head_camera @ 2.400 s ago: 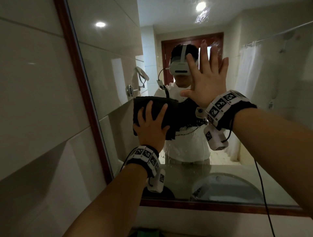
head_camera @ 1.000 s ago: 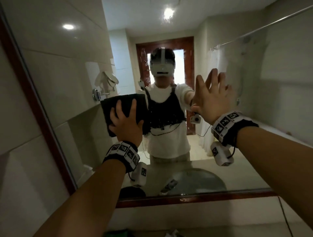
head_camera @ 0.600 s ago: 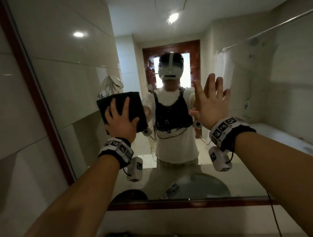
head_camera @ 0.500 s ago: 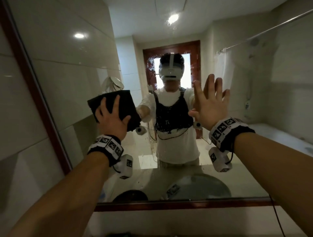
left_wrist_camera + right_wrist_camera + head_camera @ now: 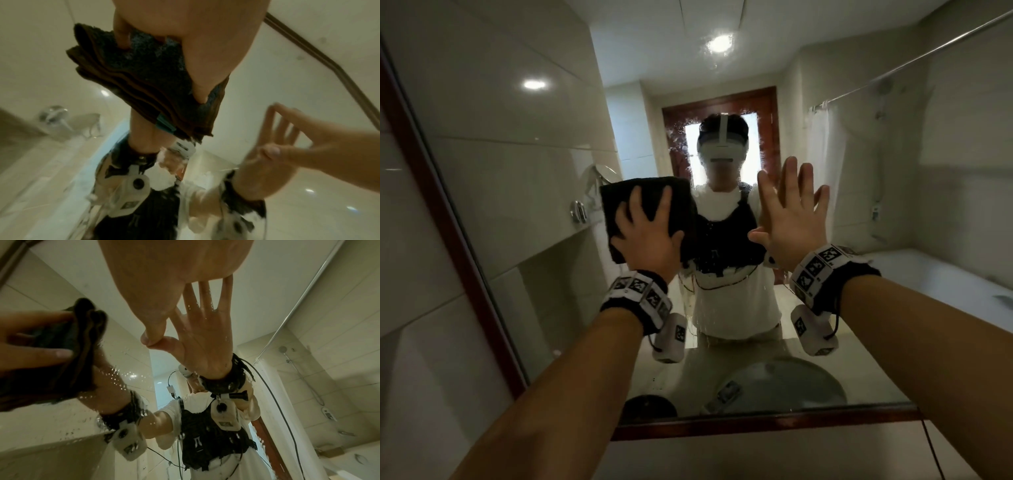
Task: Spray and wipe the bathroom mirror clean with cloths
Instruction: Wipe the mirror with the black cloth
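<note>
The wood-framed mirror (image 5: 524,178) fills the head view, and spray droplets (image 5: 678,144) still sit on the glass near its middle. My left hand (image 5: 647,240) presses a dark folded cloth (image 5: 650,185) flat against the glass with spread, straight fingers. The left wrist view shows the cloth (image 5: 148,78) as several folded layers under that left hand (image 5: 195,40). My right hand (image 5: 791,226) lies flat on the glass to the right of the cloth and holds nothing. In the right wrist view, the right hand (image 5: 164,280) meets its own reflection, with droplets (image 5: 115,374) below the cloth (image 5: 78,340).
The dark wooden frame (image 5: 448,240) runs up the left side and along the bottom edge (image 5: 756,425). Pale wall tiles (image 5: 414,342) lie left of it. The glass reflects a person in a headset, a round basin, a shower curtain and a door.
My left hand slid the cloth left across the glass, then back right toward the middle. The right hand stayed flat on the mirror.
</note>
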